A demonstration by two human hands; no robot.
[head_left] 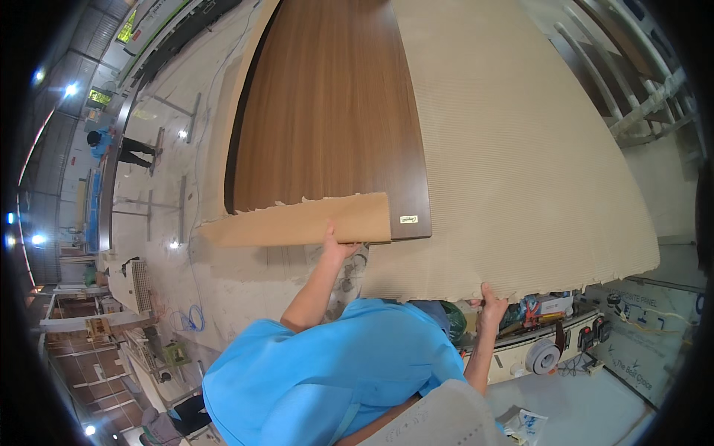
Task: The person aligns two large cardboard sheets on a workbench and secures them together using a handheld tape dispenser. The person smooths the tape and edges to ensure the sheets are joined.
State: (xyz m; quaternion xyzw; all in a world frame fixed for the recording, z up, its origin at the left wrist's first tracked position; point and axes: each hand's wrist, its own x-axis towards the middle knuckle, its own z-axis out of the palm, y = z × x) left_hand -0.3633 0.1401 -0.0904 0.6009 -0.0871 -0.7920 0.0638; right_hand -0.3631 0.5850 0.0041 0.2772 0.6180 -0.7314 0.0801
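Note:
A long brown wood-grain panel (327, 111) lies flat with a small pale label (408, 219) at its near right corner. A strip of brown cardboard (297, 221), torn along its far edge, is folded over the panel's near end. My left hand (339, 243) is closed on the near edge of this strip, thumb on top. To the right spreads a wide sheet of corrugated cardboard (528, 156), running along the panel's right side. At its ragged near edge, my right hand (491, 301) grips the sheet with the thumb above; its other fingers are partly hidden.
Below the sheet's near edge stands a workbench (513, 360) with tools and a tape roll (543, 357). Metal racking (643, 104) is at the far right. Metal trestles (178, 212) and a blue hose (195, 318) are on the left floor. A person (104, 143) stands far left.

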